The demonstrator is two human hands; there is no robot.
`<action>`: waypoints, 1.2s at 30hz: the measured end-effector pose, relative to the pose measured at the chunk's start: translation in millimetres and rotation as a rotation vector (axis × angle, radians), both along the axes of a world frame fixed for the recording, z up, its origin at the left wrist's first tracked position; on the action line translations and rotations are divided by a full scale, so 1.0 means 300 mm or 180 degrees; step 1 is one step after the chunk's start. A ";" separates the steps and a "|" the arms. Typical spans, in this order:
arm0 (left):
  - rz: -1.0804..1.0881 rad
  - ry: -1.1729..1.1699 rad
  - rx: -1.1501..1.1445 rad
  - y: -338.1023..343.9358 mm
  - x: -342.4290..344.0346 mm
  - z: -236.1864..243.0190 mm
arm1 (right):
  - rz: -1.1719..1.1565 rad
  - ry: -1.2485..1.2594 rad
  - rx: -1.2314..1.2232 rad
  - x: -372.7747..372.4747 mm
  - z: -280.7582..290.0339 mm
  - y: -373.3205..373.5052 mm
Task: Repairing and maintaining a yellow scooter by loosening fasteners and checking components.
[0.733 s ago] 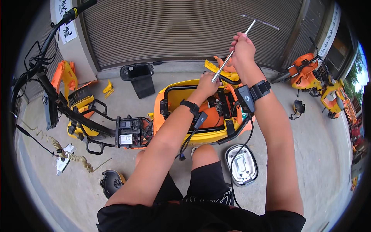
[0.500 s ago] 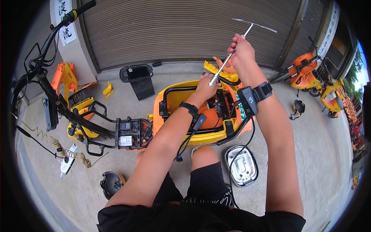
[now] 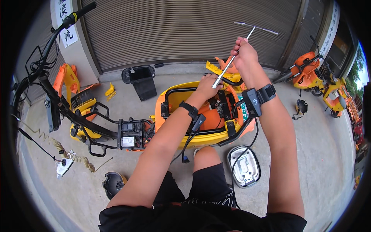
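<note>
One T-handle socket wrench [image 3: 226, 69] here, right hand [image 3: 244, 53] has fingers [image 3: 235, 50] wrapped round it, lower end beside left hand [image 3: 208, 86]. Can't tell if left's gripping; it's over one stripped orange-yellow scooter [image 3: 208, 137]. On ground: one upturned seat [image 3: 244, 166], one black bucket [image 3: 143, 87].

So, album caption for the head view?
Right grip on a silver T-handled tool, left grip by its end, over a stripped scooter.

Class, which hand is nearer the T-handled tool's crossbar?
The right hand, gripping the shaft near the crossbar; the left hand is by the opposite end.
</note>
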State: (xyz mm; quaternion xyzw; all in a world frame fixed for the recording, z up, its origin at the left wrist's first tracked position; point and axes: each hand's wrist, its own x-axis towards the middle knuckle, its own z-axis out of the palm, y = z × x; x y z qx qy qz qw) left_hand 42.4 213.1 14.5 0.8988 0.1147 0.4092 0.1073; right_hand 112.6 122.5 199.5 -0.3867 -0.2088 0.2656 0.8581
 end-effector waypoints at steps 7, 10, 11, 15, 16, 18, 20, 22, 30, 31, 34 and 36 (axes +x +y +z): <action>0.0175 0.0089 0.0003 0.001 0.012 0.030 | 0.0060 0.0108 -0.0059 0.010 -0.012 0.005; 0.0312 0.0237 -0.0087 -0.014 0.013 0.042 | 0.0093 0.0123 -0.0081 0.023 -0.013 0.003; 0.0341 0.0161 -0.0065 -0.016 0.011 0.043 | 0.0075 0.0114 -0.0082 0.028 -0.013 0.002; 0.0065 -0.0160 -0.0008 -0.004 -0.003 0.050 | 0.0042 0.0102 -0.0066 0.039 -0.016 0.000; 0.0009 0.0067 -0.0147 0.003 -0.005 0.056 | 0.0034 0.0133 -0.0082 0.040 -0.018 0.000; -0.0039 0.0306 -0.0286 0.007 -0.007 0.063 | 0.0060 0.0182 -0.0111 0.041 -0.023 0.001; 0.0342 0.0617 -0.0541 -0.002 -0.001 0.069 | 0.0102 0.0177 -0.0104 0.042 -0.030 0.003; 0.0420 0.0586 -0.0468 -0.012 0.003 0.070 | 0.0098 0.0168 -0.0095 0.049 -0.034 0.003; -0.0025 0.0153 -0.0090 0.026 -0.004 0.032 | 0.0231 0.0265 -0.0297 0.089 -0.038 0.013; -0.0037 0.0205 -0.0159 0.032 -0.002 0.030 | 0.0291 0.0243 -0.0265 0.093 -0.031 0.020; 0.0014 0.0268 -0.0309 0.032 0.001 0.034 | 0.0512 0.0389 -0.0583 0.111 -0.001 0.034; 0.0059 0.0296 -0.0395 0.023 0.002 0.047 | 0.0735 0.0343 -0.0618 0.131 0.020 0.033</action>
